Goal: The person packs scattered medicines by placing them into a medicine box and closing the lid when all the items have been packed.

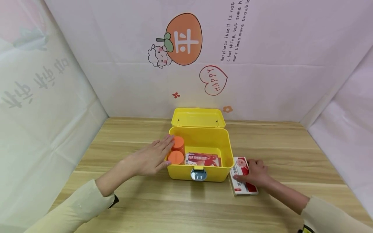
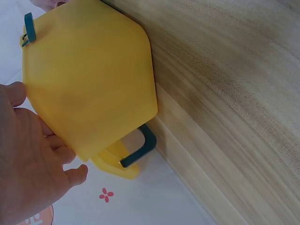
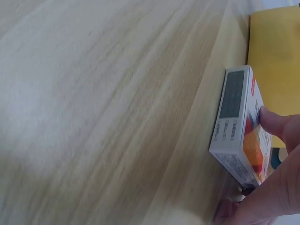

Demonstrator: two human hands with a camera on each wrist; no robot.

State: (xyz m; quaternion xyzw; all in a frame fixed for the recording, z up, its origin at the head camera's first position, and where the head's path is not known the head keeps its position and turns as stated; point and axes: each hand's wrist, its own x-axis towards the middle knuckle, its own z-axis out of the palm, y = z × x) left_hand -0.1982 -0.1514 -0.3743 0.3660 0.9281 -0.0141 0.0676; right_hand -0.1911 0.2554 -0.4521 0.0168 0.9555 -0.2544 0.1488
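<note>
A yellow storage box (image 1: pixel 186 173) stands on the table with its lid (image 1: pixel 198 118) tipped back. Inside, at the left, are two orange-capped bottles (image 1: pixel 176 157), and a red-and-white medicine box (image 1: pixel 203 159) lies to their right. My left hand (image 1: pixel 154 157) rests on the storage box's left rim, fingers extended toward the orange caps; in the left wrist view the fingers (image 2: pixel 61 149) lie along the rim. Right of the storage box, another white-and-red medicine box (image 1: pixel 239 186) lies on the table. My right hand (image 1: pixel 256 174) grips it across its width, the thumb (image 3: pixel 276 123) on its printed face.
The wood-grain table (image 1: pixel 186 207) runs back to a printed white cloth wall (image 1: pixel 131 87), with cloth at both sides too. The storage box has a metal front latch (image 1: pixel 198 174) and, in the left wrist view, a dark green handle (image 2: pixel 140 149).
</note>
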